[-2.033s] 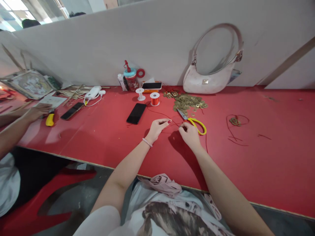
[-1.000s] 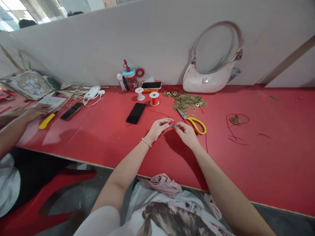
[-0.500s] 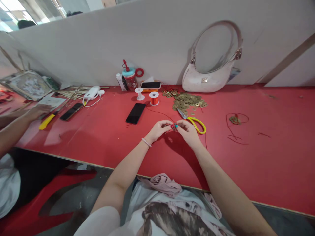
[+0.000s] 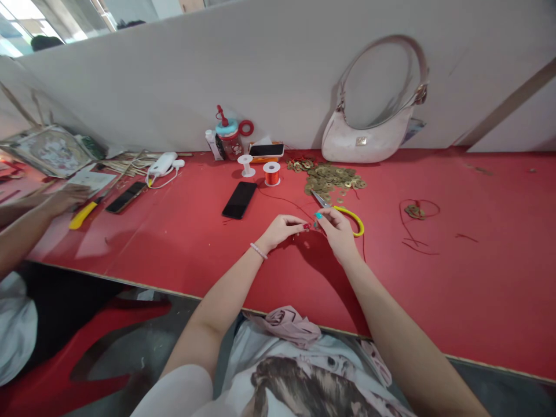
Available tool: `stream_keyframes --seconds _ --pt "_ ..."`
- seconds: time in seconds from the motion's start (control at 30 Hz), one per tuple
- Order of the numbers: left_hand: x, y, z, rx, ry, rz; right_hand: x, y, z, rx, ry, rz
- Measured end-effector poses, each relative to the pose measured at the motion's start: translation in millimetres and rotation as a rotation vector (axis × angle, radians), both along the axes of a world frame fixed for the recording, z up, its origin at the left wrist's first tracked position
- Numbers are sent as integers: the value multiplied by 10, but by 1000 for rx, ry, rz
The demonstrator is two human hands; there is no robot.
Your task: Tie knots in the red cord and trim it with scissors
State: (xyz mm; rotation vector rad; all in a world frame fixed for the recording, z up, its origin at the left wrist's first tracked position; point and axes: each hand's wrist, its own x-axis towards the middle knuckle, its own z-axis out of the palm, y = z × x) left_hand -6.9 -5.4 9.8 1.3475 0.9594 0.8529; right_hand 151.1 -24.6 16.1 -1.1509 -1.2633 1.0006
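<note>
My left hand (image 4: 283, 230) is closed in a pinch on red cord, just above the red table. To its right, my right hand (image 4: 337, 233) pinches the same thin red cord (image 4: 292, 202), whose line runs back toward an orange-red thread spool (image 4: 272, 174). A small gap lies between the two sets of fingertips. Whether a coin hangs on the cord there is too small to tell. Yellow-handled scissors (image 4: 357, 223) lie partly behind my right hand, blades pointing toward a pile of brass coins (image 4: 330, 178).
A black phone (image 4: 240, 200) lies left of my hands, near an empty white spool (image 4: 246, 166). A white handbag (image 4: 369, 136) leans on the partition. Tied coins (image 4: 415, 211) with red cord lie at right. Another person's hand (image 4: 65, 200) is at left by a yellow-handled tool (image 4: 83, 215).
My right hand has moved slightly right, away from my left hand, opening a gap between fingertips that were together. My left hand has stayed nearly still.
</note>
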Motion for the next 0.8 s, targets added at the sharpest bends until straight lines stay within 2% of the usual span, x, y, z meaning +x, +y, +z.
stream_keyframes --seconds 0.13,0.33,0.53,0.8 --pt "2 -24 50 4 79 -76 5 15 -36 11 -63 -24" --pt "19 -23 18 125 216 -161 -3 31 -50 52 -108 -41" --pt "29 -32 0 118 224 -167 -3 28 -37 61 -139 -64" --pt "46 -37 41 206 217 -228 -6 29 -40 68 -163 -77"
